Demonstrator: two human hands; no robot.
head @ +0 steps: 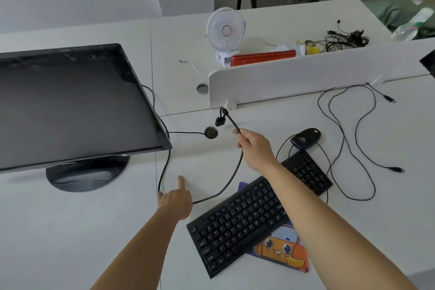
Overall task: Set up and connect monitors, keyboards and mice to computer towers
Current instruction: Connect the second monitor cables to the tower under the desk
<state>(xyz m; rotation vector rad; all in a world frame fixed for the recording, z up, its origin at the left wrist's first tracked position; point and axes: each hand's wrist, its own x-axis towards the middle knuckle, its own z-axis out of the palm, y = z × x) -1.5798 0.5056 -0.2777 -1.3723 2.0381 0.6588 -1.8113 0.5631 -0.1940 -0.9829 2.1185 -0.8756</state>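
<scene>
The fingers (pixel 242 139) of the right hand (pixel 255 148) are closed around a black cable (pixel 231 176), just below its plug (pixel 220 121). The plug hangs free in the air, near the white divider (pixel 306 77). From this hand the cable curves down and to the left to the left hand (pixel 175 200). The left hand holds the cable low above the table (pixel 94 231): its index finger points straight forward, and the other fingers are curled, with the cable going in at the thumb side and coming out at the right side. From there the cable rises to the right edge of the monitor (pixel 70 101), which stands on the left with a dark screen.

Under the right forearm a black keyboard (pixel 247 219) lies at an angle, partly on a cartoon mouse pad (pixel 282 249). A black mouse (pixel 306 138) sits just beyond the keyboard's far end. Thin wires (pixel 353 136) lie in loops further right. Behind the divider stands a small white fan (pixel 226 30).
</scene>
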